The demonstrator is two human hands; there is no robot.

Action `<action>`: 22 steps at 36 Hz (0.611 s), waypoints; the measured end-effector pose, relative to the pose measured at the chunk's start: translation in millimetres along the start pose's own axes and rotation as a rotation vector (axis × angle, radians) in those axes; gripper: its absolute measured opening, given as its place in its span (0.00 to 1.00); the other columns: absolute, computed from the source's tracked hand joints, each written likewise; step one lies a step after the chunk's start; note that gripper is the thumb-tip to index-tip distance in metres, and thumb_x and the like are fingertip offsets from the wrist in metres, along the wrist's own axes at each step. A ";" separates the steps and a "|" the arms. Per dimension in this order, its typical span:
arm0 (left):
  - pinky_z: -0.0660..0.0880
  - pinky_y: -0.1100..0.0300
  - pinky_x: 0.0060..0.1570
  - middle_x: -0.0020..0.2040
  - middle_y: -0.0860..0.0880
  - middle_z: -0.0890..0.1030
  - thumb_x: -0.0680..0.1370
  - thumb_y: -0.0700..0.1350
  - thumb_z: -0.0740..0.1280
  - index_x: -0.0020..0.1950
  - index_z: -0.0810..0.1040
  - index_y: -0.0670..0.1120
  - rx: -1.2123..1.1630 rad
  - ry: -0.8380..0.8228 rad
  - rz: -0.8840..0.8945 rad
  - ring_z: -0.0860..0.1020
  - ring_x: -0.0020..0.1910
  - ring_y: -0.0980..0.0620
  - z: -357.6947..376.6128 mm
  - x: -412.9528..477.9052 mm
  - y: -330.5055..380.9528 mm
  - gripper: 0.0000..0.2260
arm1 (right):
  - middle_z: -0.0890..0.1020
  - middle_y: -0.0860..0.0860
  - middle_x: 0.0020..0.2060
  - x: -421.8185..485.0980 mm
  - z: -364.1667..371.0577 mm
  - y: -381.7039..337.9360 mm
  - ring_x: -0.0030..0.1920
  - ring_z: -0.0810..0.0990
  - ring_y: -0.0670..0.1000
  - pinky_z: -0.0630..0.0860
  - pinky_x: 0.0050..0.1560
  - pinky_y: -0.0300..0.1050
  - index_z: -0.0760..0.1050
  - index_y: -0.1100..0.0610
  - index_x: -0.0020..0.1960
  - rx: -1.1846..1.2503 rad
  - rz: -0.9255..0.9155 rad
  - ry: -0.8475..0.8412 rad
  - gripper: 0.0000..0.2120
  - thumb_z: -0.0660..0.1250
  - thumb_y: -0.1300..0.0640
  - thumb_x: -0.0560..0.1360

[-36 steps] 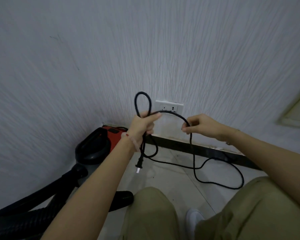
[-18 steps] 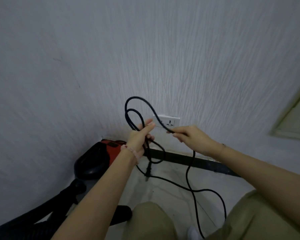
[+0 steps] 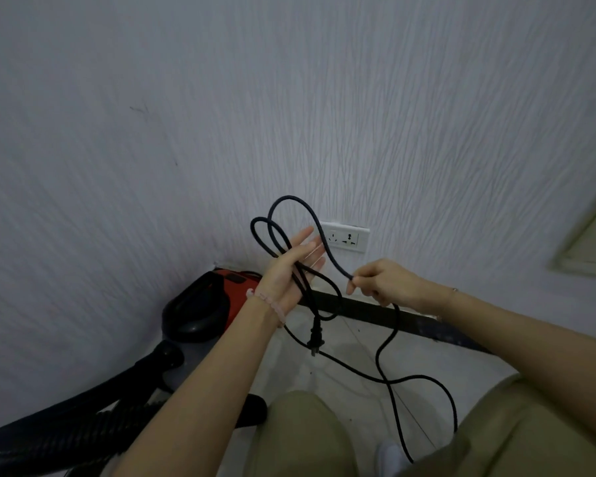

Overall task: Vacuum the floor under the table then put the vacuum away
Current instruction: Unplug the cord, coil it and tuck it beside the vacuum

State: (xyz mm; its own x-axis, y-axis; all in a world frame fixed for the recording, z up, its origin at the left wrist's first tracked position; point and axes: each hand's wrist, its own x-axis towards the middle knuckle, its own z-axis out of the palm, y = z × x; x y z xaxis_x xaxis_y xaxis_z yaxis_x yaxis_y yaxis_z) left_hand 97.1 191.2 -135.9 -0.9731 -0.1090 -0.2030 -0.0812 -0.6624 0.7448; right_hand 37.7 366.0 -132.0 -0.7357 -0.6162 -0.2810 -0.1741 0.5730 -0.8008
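Loops of thin black braided cord (image 3: 289,197) drape the straight, slightly spread fingers of the left hand (image 3: 289,270), the right hand (image 3: 386,284) pinches its next stretch, and the glossy red-and-black canister vacuum (image 3: 221,290) sits against the ridged white wall (image 3: 289,98).

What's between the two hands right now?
In the head view, a span of the black cord arcs from the left hand to the right hand. The wall socket shows behind it.

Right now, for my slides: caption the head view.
Left hand carries the cord loops; right hand pinches it, plug dangling.
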 end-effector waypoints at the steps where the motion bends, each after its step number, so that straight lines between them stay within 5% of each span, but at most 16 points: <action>1: 0.70 0.55 0.66 0.57 0.46 0.81 0.80 0.37 0.60 0.62 0.76 0.46 0.007 -0.007 0.004 0.78 0.59 0.50 1.9 0.2 -0.2 0.12 | 0.70 0.50 0.32 -0.7 2.0 0.4 0.29 0.64 0.46 0.64 0.30 0.37 0.80 0.57 0.46 -0.025 -0.007 -0.032 0.13 0.57 0.57 0.80; 4: 0.74 0.55 0.61 0.48 0.47 0.83 0.80 0.39 0.62 0.55 0.79 0.47 -0.011 0.031 0.005 0.79 0.55 0.50 5.5 3.5 -1.9 0.08 | 0.69 0.51 0.32 0.4 6.8 0.1 0.29 0.65 0.46 0.64 0.30 0.37 0.81 0.55 0.45 -0.077 -0.037 -0.086 0.14 0.57 0.57 0.80; 7: 0.76 0.54 0.58 0.32 0.51 0.77 0.79 0.41 0.65 0.48 0.81 0.44 -0.017 0.076 0.029 0.78 0.37 0.56 8.4 6.4 -2.3 0.05 | 0.69 0.49 0.30 0.7 9.1 -0.5 0.29 0.66 0.46 0.65 0.32 0.38 0.81 0.55 0.47 0.000 -0.065 -0.166 0.12 0.58 0.57 0.80; 10: 0.77 0.62 0.41 0.23 0.54 0.68 0.79 0.43 0.64 0.40 0.77 0.44 -0.073 0.146 0.120 0.68 0.22 0.59 14.5 10.4 7.1 0.08 | 0.73 0.48 0.29 0.2 8.9 2.6 0.30 0.72 0.44 0.71 0.36 0.34 0.80 0.54 0.51 -0.008 -0.106 -0.215 0.11 0.60 0.54 0.79; 13: 0.73 0.67 0.26 0.20 0.55 0.65 0.80 0.43 0.63 0.38 0.73 0.45 -0.250 0.189 0.211 0.63 0.17 0.60 15.2 14.2 31.3 0.11 | 0.79 0.48 0.36 0.4 2.6 13.8 0.39 0.78 0.43 0.75 0.50 0.36 0.80 0.54 0.51 -0.049 -0.105 -0.307 0.08 0.64 0.52 0.77; 17: 0.70 0.68 0.22 0.19 0.54 0.64 0.81 0.44 0.62 0.38 0.72 0.44 -0.484 0.159 0.317 0.61 0.15 0.60 6.9 7.8 70.6 0.12 | 0.81 0.44 0.45 1.3 -1.1 33.2 0.49 0.79 0.42 0.74 0.57 0.35 0.78 0.48 0.46 -0.187 -0.073 -0.444 0.05 0.66 0.58 0.76; 22: 0.73 0.68 0.22 0.20 0.52 0.65 0.80 0.42 0.64 0.39 0.74 0.41 -0.690 0.121 0.323 0.63 0.14 0.59 -9.8 -3.7 95.5 0.10 | 0.80 0.45 0.41 10.9 3.5 52.3 0.42 0.77 0.39 0.73 0.57 0.39 0.79 0.62 0.51 -0.499 0.062 -0.520 0.10 0.61 0.60 0.78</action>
State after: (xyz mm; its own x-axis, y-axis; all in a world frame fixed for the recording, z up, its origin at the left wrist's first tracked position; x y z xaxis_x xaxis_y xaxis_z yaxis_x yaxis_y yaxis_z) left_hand 95.1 121.0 -70.3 -0.8919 -0.4299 -0.1408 0.3947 -0.8916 0.2222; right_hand 22.9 387.4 -178.9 -0.3691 -0.6805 -0.6330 -0.5113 0.7174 -0.4731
